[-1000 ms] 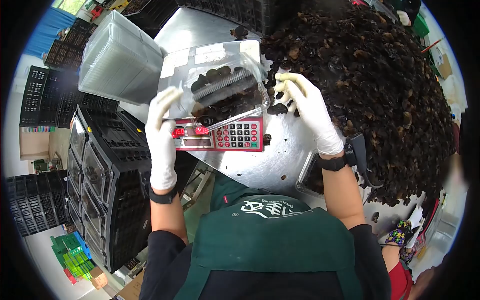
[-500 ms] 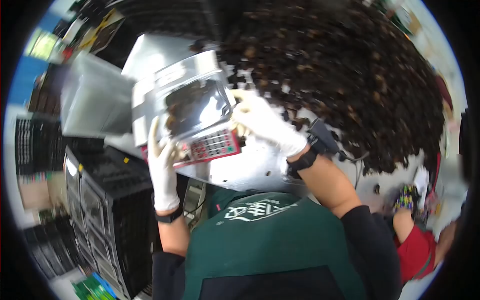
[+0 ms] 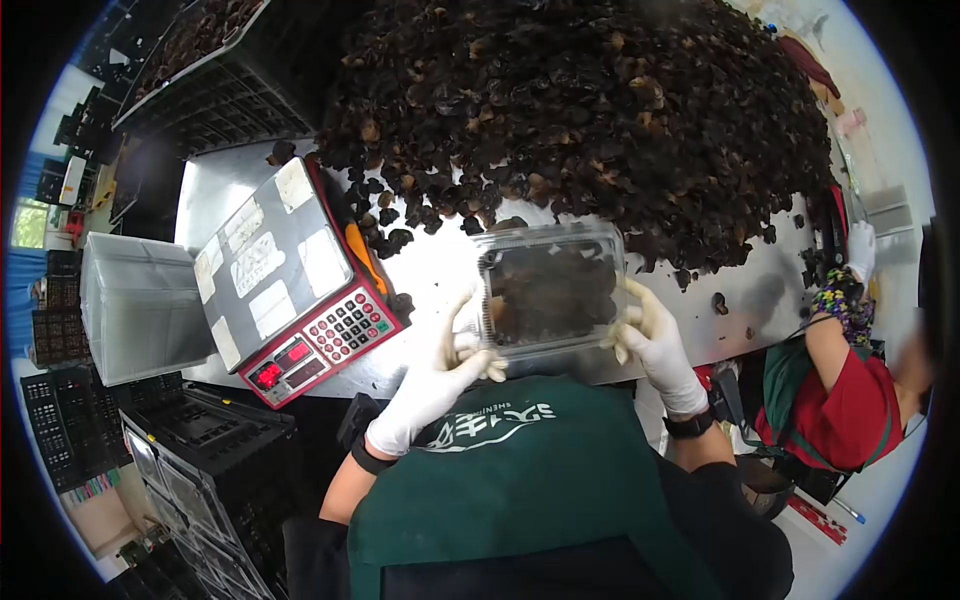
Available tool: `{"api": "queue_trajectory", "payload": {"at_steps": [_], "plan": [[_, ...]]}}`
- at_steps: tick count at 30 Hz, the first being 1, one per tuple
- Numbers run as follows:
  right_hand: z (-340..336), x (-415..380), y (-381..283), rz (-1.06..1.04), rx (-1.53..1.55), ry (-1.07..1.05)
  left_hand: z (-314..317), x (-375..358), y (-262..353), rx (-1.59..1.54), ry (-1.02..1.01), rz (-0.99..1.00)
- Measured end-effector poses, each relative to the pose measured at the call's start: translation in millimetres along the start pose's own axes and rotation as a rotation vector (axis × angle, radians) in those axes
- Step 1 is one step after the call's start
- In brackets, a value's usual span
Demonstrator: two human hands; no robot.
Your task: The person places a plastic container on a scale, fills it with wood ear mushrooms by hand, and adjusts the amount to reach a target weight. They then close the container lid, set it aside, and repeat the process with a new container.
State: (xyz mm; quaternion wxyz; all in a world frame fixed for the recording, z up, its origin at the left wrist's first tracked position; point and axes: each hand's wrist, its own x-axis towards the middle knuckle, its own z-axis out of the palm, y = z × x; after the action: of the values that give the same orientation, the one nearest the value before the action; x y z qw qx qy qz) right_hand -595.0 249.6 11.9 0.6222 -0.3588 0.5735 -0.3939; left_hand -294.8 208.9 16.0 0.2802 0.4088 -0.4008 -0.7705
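A clear plastic box (image 3: 552,296) with dark wood ear mushrooms inside it is held level over the near edge of the table. My left hand (image 3: 440,365), in a white glove, grips its left side, fingers curled at the lower left corner. On the opposite side, my gloved right hand (image 3: 655,345) pinches the rim near the lower right corner. A large heap of wood ear mushrooms (image 3: 600,120) spreads over the metal table (image 3: 430,280) just beyond the box.
Left of my hands is a red digital scale (image 3: 275,260) with a keypad and lit display. An orange-handled tool (image 3: 365,258) lies beside it. A stack of clear boxes (image 3: 140,305), a black crate (image 3: 215,95) and a co-worker (image 3: 840,390) in red surround the table.
The filled box has come off the scale and moved right, in front of my body, with both hands on it. My view has swung round, showing the scale's bare top.
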Motion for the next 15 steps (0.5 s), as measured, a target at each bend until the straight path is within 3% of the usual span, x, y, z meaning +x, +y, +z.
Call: {"api": "queue_trajectory", "payload": {"at_steps": [5,10,13,14,15], "plan": [[-10.5,-4.3,26.9,0.026,0.041,0.001,-0.7,19.9,-22.8,0.129,-0.032,0.012],[-10.3,0.7,50.9,0.037,0.059,-0.026,-6.1,32.1,-39.5,-0.012,0.02,0.006],[-23.7,1.7,36.4,0.103,-0.09,-0.037,-7.7,30.5,-49.6,0.046,-0.026,-0.046],[-34.9,6.2,22.3,0.166,-0.247,-0.035,-8.7,28.9,-52.0,0.081,-0.055,-0.072],[-50.5,13.7,11.7,0.088,-0.428,-0.013,-8.2,25.7,-51.4,0.113,-0.04,-0.082]]}}
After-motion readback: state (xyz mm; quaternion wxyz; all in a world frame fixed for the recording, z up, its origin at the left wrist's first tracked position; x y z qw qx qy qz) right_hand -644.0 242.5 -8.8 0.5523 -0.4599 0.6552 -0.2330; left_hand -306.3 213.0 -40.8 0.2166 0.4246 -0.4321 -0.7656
